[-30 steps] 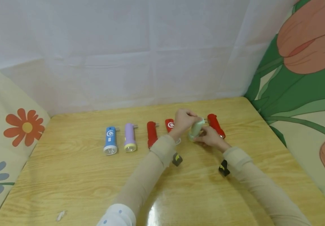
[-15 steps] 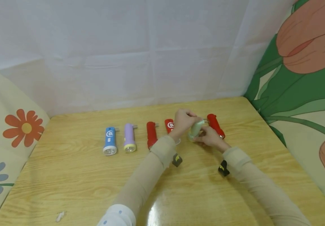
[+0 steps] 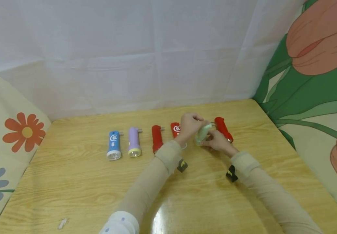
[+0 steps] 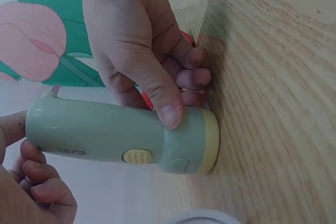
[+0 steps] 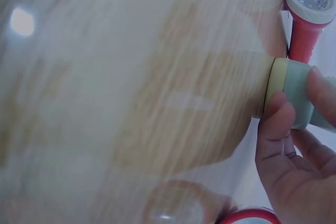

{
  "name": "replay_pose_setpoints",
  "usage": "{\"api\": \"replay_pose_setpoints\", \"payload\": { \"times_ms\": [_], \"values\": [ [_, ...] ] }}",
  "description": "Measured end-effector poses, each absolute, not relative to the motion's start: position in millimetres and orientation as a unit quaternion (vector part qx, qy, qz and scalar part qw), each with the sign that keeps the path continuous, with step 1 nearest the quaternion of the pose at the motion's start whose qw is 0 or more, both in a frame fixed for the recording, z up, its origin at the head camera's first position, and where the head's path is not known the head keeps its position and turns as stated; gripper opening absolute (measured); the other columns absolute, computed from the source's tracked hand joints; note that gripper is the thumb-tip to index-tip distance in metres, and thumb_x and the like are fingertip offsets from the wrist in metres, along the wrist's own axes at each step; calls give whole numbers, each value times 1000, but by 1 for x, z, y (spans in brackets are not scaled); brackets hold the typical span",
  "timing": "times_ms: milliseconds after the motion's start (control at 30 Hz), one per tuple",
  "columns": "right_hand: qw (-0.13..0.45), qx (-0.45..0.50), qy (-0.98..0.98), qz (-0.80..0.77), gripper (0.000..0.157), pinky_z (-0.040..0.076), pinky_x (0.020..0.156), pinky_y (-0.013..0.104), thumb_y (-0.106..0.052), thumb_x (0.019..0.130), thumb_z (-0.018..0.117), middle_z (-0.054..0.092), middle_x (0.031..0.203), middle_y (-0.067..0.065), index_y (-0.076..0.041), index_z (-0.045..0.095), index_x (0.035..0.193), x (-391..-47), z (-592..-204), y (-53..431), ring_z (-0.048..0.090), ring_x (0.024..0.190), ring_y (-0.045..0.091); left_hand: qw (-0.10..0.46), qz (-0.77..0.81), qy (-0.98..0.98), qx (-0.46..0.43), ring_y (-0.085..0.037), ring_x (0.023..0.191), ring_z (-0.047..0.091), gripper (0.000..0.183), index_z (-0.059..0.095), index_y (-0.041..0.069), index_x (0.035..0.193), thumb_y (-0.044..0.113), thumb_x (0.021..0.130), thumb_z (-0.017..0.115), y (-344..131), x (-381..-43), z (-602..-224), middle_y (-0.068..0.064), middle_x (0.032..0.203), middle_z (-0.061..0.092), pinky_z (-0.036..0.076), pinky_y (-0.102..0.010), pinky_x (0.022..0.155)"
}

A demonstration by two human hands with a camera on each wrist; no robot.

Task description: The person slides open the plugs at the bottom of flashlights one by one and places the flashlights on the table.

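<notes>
A pale green flashlight (image 3: 202, 134) with a cream lens ring and cream switch (image 4: 137, 156) stands lens-down at the wood table, its top leaning right in the head view. My left hand (image 3: 190, 124) pinches its upper end, near the plug end. Lower down, my right hand (image 3: 217, 141) grips the head of the flashlight, thumb on one side and fingers on the other; the right wrist view shows these fingers (image 5: 278, 121) right by the cream ring. Just right of it lies a red flashlight (image 3: 222, 129) with its plug prongs pointing left.
Left of my hands lie a blue flashlight (image 3: 114, 144), a purple one (image 3: 134, 140), a red one (image 3: 157, 138) and a red one with a white emblem (image 3: 175, 128), partly behind my left hand. A small white scrap (image 3: 62, 223) lies at the front left. White cloth (image 3: 113, 65) hangs behind the table.
</notes>
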State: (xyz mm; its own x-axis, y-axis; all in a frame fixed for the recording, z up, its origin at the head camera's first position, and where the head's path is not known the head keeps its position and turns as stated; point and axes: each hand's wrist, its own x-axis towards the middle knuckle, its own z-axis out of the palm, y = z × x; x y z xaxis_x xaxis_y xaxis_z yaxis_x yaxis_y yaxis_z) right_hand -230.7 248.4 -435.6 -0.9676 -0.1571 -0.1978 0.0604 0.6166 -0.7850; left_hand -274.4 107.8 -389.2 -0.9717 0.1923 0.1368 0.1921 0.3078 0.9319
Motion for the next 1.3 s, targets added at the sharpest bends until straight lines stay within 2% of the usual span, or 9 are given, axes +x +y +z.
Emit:
{"api": "replay_pose_setpoints", "payload": {
  "times_ms": [400, 767, 1000, 1300],
  "values": [
    [125, -26, 891, -435, 39, 51, 54, 31, -15, 82, 68, 63, 72, 10, 3, 53, 113, -230, -434, 249, 58, 60, 17, -29, 518, 832, 198, -7, 55, 49, 18, 68, 5, 73, 21, 73, 77, 102, -274, -389, 2, 62, 58, 39, -16, 48],
    [123, -22, 891, -437, 40, 50, 54, 31, -15, 81, 69, 63, 73, 10, 2, 54, 115, -230, -435, 248, 58, 60, 18, -22, 505, 818, 274, -9, 61, 48, 6, 67, 4, 85, 9, 83, 64, 92, -273, -391, -1, 68, 56, 39, -16, 53],
    [122, -25, 887, -445, 42, 50, 54, 31, -15, 81, 69, 63, 77, 12, 1, 53, 116, -231, -436, 247, 58, 62, 18, -47, 483, 812, 326, -13, 68, 53, 6, 67, 1, 85, 5, 83, 63, 86, -270, -392, -6, 79, 62, 43, -14, 59],
    [121, -28, 887, -445, 42, 50, 54, 31, -14, 82, 67, 63, 74, 12, 2, 53, 118, -230, -435, 248, 57, 61, 19, -56, 458, 819, 341, -11, 68, 50, 5, 67, 3, 84, 6, 83, 63, 81, -265, -392, -3, 81, 56, 43, -16, 61]
  ]
}}
